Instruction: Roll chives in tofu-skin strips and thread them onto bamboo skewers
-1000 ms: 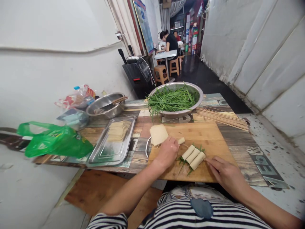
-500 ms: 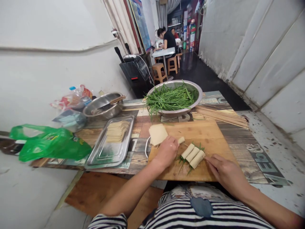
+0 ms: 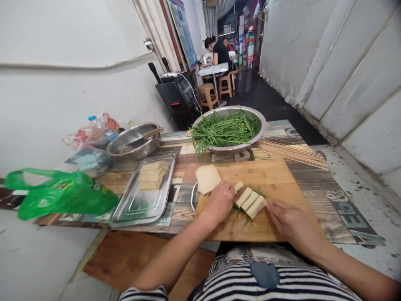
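On the wooden cutting board [image 3: 275,175] lie three pale tofu-skin rolls [image 3: 250,202] side by side, with green chive ends sticking out. My left hand [image 3: 219,201] rests closed at their left end, pinching a thin skewer beside one more small roll [image 3: 239,185]. My right hand [image 3: 290,223] is at their right end, fingers together and fingertips against the nearest roll. A stack of flat tofu-skin sheets [image 3: 207,178] lies at the board's far left corner.
A metal basin of green chives [image 3: 228,129] stands behind the board, bamboo skewers [image 3: 291,152] to its right. A steel tray [image 3: 144,190] with tofu strips, a steel bowl [image 3: 134,140] and green plastic bags [image 3: 59,196] lie left. People sit at a far table [image 3: 216,69].
The three rolls have been pushed a little left and closer together between my hands. My right hand has moved left with them. The view shifted slightly.
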A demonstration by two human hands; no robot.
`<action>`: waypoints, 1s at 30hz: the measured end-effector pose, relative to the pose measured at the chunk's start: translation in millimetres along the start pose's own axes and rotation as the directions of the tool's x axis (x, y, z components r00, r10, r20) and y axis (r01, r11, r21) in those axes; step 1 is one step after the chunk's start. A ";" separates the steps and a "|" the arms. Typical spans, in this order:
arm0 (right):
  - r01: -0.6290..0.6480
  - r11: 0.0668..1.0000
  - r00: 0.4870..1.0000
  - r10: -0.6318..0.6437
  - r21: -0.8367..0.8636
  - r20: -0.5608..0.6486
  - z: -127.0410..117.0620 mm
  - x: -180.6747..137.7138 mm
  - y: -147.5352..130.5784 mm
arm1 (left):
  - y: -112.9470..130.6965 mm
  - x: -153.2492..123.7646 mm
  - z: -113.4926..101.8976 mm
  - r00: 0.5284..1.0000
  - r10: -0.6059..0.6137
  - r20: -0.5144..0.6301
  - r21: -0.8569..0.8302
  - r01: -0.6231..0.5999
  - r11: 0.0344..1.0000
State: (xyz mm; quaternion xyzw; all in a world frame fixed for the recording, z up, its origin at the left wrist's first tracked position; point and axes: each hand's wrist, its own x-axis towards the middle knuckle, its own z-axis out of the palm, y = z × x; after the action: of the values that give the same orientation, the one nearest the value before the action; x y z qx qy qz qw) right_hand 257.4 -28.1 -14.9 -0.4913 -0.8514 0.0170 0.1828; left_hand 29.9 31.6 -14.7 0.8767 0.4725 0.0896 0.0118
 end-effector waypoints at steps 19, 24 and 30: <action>0.033 0.984 0.998 -0.023 -0.175 0.061 11.3 10.7 -1.6 | 38.8 -19.5 3.1 0.937 -0.321 -0.136 -0.113 0.307 0.945; 0.057 0.991 0.997 -0.064 -0.121 -0.051 7.6 -10.1 4.4 | 39.2 -23.9 9.7 0.929 -0.262 -0.261 -0.173 0.222 0.960; 0.054 0.999 0.998 -0.054 -0.006 0.016 4.8 -4.4 -1.1 | 31.6 -23.9 19.1 0.924 -0.172 -0.342 -0.152 0.126 0.980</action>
State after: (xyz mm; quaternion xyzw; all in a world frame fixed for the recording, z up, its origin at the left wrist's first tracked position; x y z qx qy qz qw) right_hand 256.9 -31.7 -20.4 -0.4687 -0.8657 0.0135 0.1750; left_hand 46.3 -4.5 -33.6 0.8051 0.5257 0.2744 -0.0107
